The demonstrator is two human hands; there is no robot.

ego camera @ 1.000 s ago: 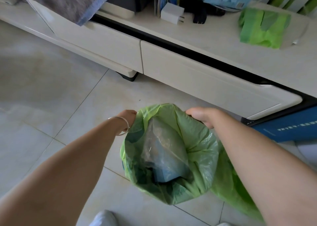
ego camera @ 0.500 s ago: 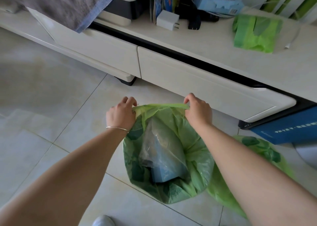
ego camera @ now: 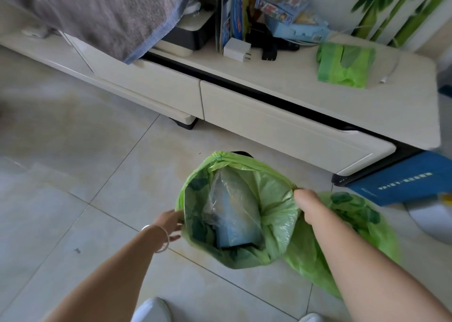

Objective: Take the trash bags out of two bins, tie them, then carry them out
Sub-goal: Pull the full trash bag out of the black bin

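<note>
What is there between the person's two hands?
In the head view, the open green trash bag spans from the left hand to the right hand. Inside shows clear plastic over something blue.

bare forearms, thin silver bangle [ego camera: 161, 238] on left wrist, white shoes [ego camera: 152, 309] below

This is a lived-in home room, probably a living room. A long, low cream media cabinet with drawers [ego camera: 281, 123] stands on pale glossy floor tiles [ego camera: 73, 165]; on its top lie a white plug-in phone charger [ego camera: 236, 50], colourful cardboard toy boxes [ego camera: 288, 13] and a draped grey terry towel [ego camera: 105, 11].
</note>
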